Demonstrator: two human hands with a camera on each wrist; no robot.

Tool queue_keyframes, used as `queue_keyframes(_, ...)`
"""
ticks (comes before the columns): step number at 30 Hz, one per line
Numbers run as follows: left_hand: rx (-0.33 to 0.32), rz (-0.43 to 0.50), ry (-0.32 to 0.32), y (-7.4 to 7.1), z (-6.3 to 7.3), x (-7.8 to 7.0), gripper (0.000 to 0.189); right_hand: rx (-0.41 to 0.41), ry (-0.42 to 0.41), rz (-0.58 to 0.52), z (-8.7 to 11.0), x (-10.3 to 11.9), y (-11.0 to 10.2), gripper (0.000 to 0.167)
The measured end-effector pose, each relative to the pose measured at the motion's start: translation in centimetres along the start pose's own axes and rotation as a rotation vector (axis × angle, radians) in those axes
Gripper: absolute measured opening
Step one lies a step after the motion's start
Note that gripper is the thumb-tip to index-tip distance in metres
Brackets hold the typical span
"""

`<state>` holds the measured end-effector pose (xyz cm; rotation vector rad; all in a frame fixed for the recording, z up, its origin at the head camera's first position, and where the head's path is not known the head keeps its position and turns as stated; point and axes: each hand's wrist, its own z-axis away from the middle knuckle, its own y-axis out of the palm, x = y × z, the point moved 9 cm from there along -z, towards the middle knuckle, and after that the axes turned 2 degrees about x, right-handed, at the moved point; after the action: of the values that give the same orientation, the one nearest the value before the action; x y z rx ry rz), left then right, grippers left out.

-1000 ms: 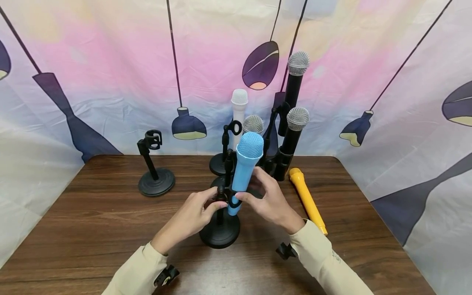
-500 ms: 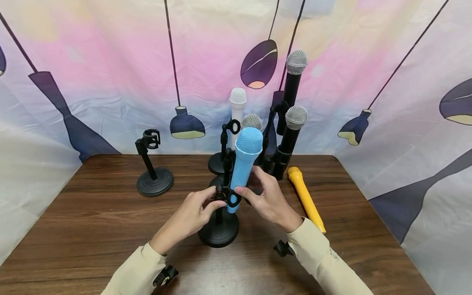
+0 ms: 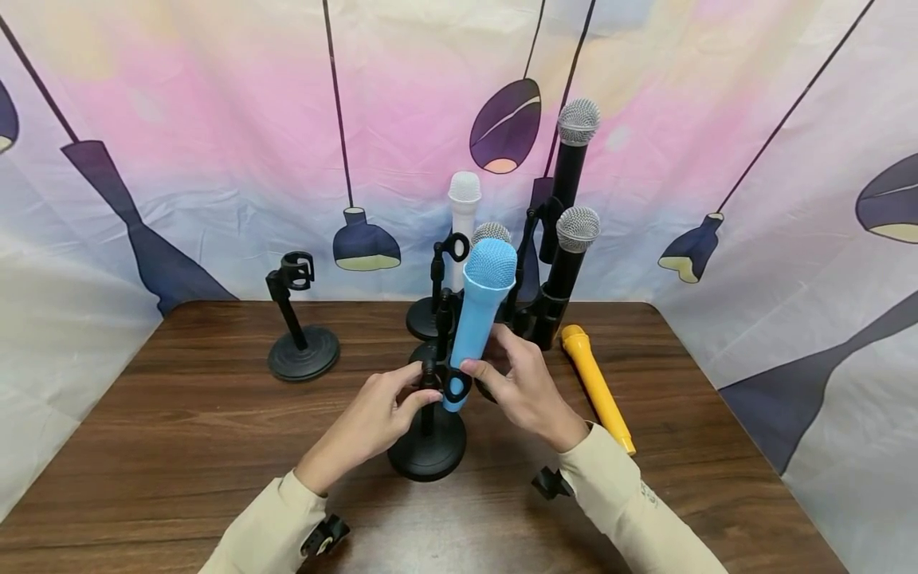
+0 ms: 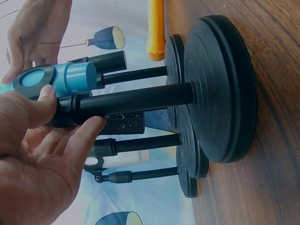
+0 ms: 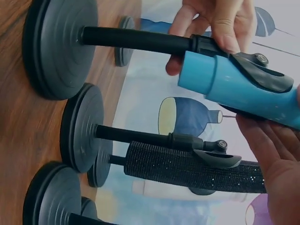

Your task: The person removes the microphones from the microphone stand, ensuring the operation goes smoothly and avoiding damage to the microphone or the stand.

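Note:
A light blue microphone [image 3: 476, 315] leans upright in the clip [image 5: 267, 77] of a black desktop stand with a round base [image 3: 427, 456]. My left hand [image 3: 373, 418] pinches the top of the stand's pole, just below the clip, between thumb and fingers. My right hand [image 3: 531, 395] grips the microphone's lower body at the clip, thumb in front and fingers behind. In the right wrist view the lower end of the blue microphone sticks out past the clip. The stand's base rests on the wooden table [image 3: 179, 446].
Close behind stand black microphones [image 3: 562, 275] on stands, a white microphone [image 3: 464, 203] and a stand with a bare clip [image 3: 439, 267]. A glittery black microphone [image 5: 150, 159] sits in another stand. A yellow microphone [image 3: 597, 387] lies at right; another stand [image 3: 301, 351] is at left.
The blue microphone has risen a little in the clip, and its head has shifted slightly up. Both hands keep their hold in nearly the same place.

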<state>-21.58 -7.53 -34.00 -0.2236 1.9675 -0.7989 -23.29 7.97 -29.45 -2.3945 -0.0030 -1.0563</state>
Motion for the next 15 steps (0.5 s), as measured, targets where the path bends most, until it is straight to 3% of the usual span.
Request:
queue_keyframes(7,0.001,-0.006,0.001,0.01,0.02,-0.01,0.017,0.028,-0.024,-0.142,0.12,-0.23,0.18,0.047)
queue_keyframes(15,-0.013,-0.013,-0.002,0.01,-0.05,0.03,0.015,-0.026,-0.03,-0.032,0.12,-0.12,-0.14,0.035)
